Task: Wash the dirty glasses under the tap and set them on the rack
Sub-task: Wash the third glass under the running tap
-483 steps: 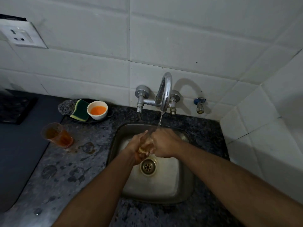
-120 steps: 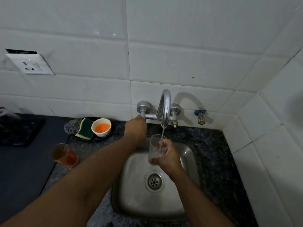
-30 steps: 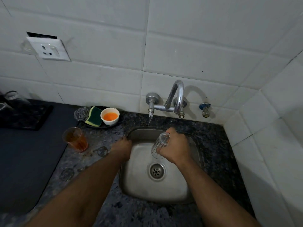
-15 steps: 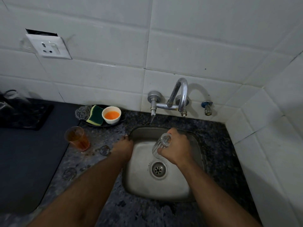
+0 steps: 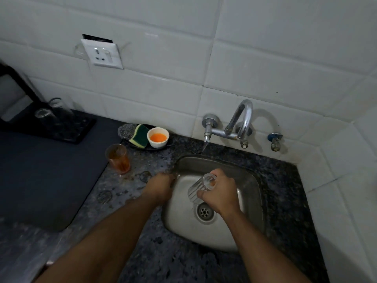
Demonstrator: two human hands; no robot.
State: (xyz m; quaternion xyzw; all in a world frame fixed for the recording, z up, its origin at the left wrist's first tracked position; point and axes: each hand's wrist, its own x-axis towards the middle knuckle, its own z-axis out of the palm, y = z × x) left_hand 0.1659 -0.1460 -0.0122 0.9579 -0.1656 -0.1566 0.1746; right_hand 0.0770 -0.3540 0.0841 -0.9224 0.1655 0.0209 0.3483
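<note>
We hold the clear ribbed drinking glass (image 5: pixel 201 186) in our right hand (image 5: pixel 219 193), fingers and thumb curled round its base end. The glass is tilted, mouth pointing down and to the left, and hangs above the square stainless-steel sink (image 5: pixel 240 231), just beside the round drain (image 5: pixel 205 211) and clear of the basin floor.

Our left hand (image 5: pixel 160 187) rests on the left rim of the sink where steel meets the speckled dark granite counter (image 5: pixel 130 203). Its fingers bend over the rim; we cannot tell whether they grip anything.

At the rear edge of the counter, the chrome wall-mounted tap (image 5: pixel 237 124) arches out over the back of the sink. No water stream shows beneath its spout. A small blue-capped valve (image 5: pixel 274 139) sits on the wall to its right.

Near the rear left of the sink, a dirty glass tumbler holding orange-brown liquid (image 5: pixel 118 159) stands upright on the counter. Behind it a dark dish (image 5: pixel 133 144) carries a grey steel scrubber (image 5: pixel 125 130), a yellow-and-green sponge (image 5: pixel 140 135) and a small white bowl of orange liquid (image 5: pixel 158 137).

At the far left rear, a black rack (image 5: pixel 61 130) carries two clear glasses (image 5: pixel 48 115); their orientation is unclear in the dim light. A white wall socket (image 5: pixel 102 54) sits on the tiles above.
</note>
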